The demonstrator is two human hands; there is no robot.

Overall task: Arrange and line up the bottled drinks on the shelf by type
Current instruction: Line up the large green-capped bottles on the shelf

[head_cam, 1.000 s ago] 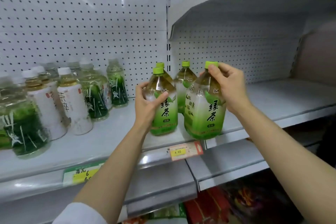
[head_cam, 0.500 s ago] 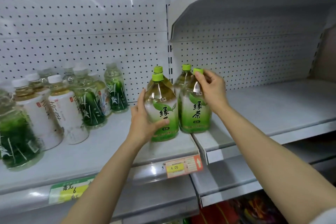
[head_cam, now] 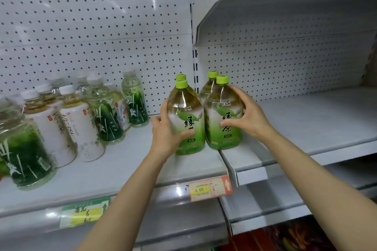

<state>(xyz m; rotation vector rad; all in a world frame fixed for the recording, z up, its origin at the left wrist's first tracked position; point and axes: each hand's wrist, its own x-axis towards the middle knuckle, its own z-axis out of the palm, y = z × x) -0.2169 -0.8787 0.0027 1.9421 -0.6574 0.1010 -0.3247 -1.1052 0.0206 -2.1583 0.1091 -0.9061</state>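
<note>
Progress looks good on the right end of the shelf [head_cam: 114, 173]: four green tea bottles with lime caps stand upright in a tight two-by-two block near the seam where two shelf boards meet. The left hand [head_cam: 166, 134] wraps the front-left green tea bottle [head_cam: 188, 120], fingers curled around its far side and the thumb pressed on the label. The right hand [head_cam: 247, 115] grips the front-right green tea bottle [head_cam: 223, 116] from its right side, fingers spread over the shoulder and the thumb across the label. These two front bottles touch each other, labels facing out, with the back pair [head_cam: 212, 79] just behind them, so this type seems grouped and nearly squared up; a final nudge to align them with the shelf edge may be all that remains here. Further left, the work looks unfinished: white-label tea bottles [head_cam: 79, 128] and dark green-label bottles [head_cam: 108, 120] stand mixed together in loose rows, and one large green-label bottle [head_cam: 24, 155] sits forward and apart. That side is blurred, so the exact count of types there is hard to tell. A price tag [head_cam: 209, 188] hangs below the green tea group.
</note>
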